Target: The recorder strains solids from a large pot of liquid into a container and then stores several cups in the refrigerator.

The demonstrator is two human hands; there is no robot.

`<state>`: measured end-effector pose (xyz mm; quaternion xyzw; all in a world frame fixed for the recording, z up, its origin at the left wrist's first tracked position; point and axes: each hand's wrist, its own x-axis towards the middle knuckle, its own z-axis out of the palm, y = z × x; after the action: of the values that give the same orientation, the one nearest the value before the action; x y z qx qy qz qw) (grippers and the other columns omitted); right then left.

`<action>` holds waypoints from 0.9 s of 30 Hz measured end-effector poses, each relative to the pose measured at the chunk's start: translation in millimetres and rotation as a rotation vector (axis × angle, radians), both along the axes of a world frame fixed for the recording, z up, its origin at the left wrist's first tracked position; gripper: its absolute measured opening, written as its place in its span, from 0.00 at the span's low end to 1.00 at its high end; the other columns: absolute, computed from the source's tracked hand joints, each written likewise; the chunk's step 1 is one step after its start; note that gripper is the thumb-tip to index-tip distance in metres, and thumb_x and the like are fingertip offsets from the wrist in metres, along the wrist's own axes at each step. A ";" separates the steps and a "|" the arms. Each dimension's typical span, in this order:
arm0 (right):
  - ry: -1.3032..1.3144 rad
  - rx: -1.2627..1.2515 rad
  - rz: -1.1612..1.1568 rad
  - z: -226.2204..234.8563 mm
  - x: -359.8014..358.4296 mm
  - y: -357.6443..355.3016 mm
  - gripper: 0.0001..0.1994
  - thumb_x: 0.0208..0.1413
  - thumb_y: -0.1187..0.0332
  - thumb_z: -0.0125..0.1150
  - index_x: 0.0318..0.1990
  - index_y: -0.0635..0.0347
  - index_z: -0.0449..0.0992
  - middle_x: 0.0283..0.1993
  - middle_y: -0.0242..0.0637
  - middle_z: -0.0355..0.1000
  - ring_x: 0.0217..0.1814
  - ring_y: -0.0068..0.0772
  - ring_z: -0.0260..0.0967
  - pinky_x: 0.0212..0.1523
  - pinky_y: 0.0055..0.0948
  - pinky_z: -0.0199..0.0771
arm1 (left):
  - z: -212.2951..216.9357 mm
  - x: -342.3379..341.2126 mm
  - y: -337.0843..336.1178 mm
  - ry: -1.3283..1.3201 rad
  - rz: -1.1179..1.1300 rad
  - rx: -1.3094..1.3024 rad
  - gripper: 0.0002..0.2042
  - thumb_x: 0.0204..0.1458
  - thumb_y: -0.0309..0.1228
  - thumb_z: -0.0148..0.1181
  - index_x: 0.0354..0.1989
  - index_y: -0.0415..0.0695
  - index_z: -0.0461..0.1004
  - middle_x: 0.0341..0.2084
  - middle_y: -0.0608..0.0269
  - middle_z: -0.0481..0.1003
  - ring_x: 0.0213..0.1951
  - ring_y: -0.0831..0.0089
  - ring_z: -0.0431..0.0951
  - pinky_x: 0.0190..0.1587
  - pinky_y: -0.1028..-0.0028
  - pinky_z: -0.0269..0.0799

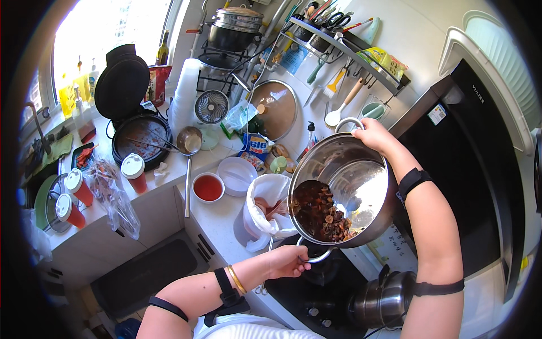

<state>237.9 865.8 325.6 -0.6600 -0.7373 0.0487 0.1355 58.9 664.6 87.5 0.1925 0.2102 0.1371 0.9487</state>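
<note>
A large steel pot (364,186) is tilted toward the left in both my hands. Dark brown liquid and wet, chunky pieces (324,217) have gathered along its lower left side. My left hand (288,261) is closed on the near loop handle, and my right hand (374,137) is closed on the far one. Just left of the pot's rim stands a small bin with a white plastic liner (264,189); some brownish-pink scraps show inside. Beside the bin are a white bowl of red liquid (208,187) and a translucent plastic bowl (237,176).
A ladle (189,141) lies with its handle past the counter edge. Left of it are an opened electric griddle (141,138), lidded red cups (134,169) and a plastic bag (116,195). Below the pot is a black stove (316,285), with another steel pot (384,299) at its right.
</note>
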 end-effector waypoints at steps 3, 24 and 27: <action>0.000 0.008 0.005 0.8 -6.2 -3.0 0.18 0.45 0.66 0.61 0.40 0.71 0.74 0.39 0.53 0.74 0.43 0.47 0.73 0.45 0.36 0.69 | -0.4 -0.4 1.0 0.008 -0.004 -0.003 0.06 0.52 0.28 0.45 0.27 0.39 0.64 0.24 0.60 0.70 0.24 0.78 0.64 0.24 0.81 0.62; -0.145 0.073 0.011 1.5 -21.1 2.3 0.18 0.44 0.63 0.62 0.39 0.70 0.74 0.40 0.57 0.73 0.46 0.53 0.71 0.46 0.39 0.70 | -4.8 3.0 6.5 0.014 0.004 0.012 0.04 0.51 0.27 0.45 0.27 0.41 0.63 0.23 0.59 0.68 0.24 0.77 0.63 0.24 0.81 0.61; -0.163 0.092 0.023 1.4 -27.8 1.8 0.18 0.44 0.64 0.62 0.39 0.71 0.74 0.39 0.57 0.73 0.45 0.53 0.71 0.46 0.39 0.70 | -5.8 2.0 8.1 0.021 -0.001 0.014 0.04 0.51 0.27 0.45 0.27 0.41 0.63 0.24 0.60 0.68 0.24 0.77 0.63 0.24 0.81 0.61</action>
<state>210.1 867.6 327.0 -0.6464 -0.7549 -0.0374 0.1048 60.9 672.7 81.7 0.2005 0.2193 0.1362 0.9451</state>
